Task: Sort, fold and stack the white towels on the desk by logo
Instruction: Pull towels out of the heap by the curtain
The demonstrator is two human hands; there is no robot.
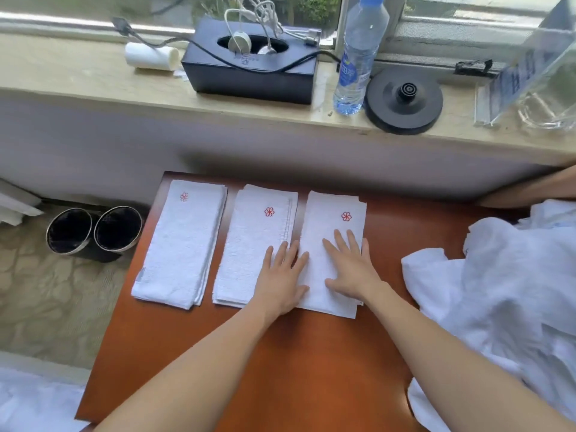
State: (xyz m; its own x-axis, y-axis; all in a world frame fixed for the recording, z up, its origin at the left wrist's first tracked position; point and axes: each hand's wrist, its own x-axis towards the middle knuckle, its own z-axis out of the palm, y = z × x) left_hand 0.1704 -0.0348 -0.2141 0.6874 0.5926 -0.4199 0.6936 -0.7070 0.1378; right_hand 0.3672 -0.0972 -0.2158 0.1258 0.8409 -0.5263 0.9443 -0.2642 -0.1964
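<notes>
Three folded towels lie side by side on the far half of the desk (311, 353): the left towel (177, 244), the middle towel (246, 244) and the right towel (327, 219). Both hands lie flat with straight fingers and grasp nothing. The right hand (350, 266) presses the near half of the right towel, and the left hand (285, 275) straddles the seam between the middle and right towels.

The step looks like smoothing the right towel's fold. To do it well, press from the middle outward to the edges, keep the red flower mark (346, 216) face up, and square the long edge with the middle towel without dragging that one askew. The mark on the middle towel looks alike, while the left towel's seems different, so these two likely belong together. A heap of unfolded white cloth (498, 291) waits at the right.
</notes>
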